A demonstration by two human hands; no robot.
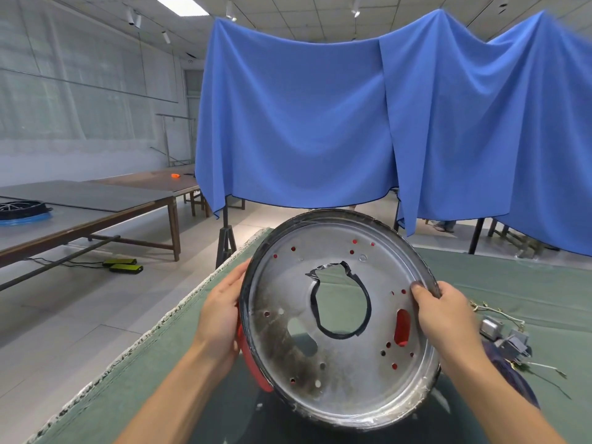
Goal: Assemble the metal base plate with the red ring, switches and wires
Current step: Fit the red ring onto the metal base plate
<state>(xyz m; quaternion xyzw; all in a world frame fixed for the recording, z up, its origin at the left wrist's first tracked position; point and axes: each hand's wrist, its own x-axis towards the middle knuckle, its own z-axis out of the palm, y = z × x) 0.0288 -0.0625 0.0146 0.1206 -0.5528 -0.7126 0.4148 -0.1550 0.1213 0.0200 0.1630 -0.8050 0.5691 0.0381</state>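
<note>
Metal base plate point(339, 318) tilts upright between both hands above the green table point(512, 277), red ring point(256, 370) behind it. Left hand point(224, 312) and right hand point(445, 312) fingers curl round opposite rims. Switches point(506, 338) and wires point(493, 312) lie just beyond the right fingers.

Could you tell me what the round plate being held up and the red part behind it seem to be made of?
The base plate looks like stamped sheet metal: dull silver sheen, punched holes, dark scorched patches. The red ring behind it is probably plastic or rubber: a smooth, matte, uniform red showing through the holes and at the lower left edge.
</note>
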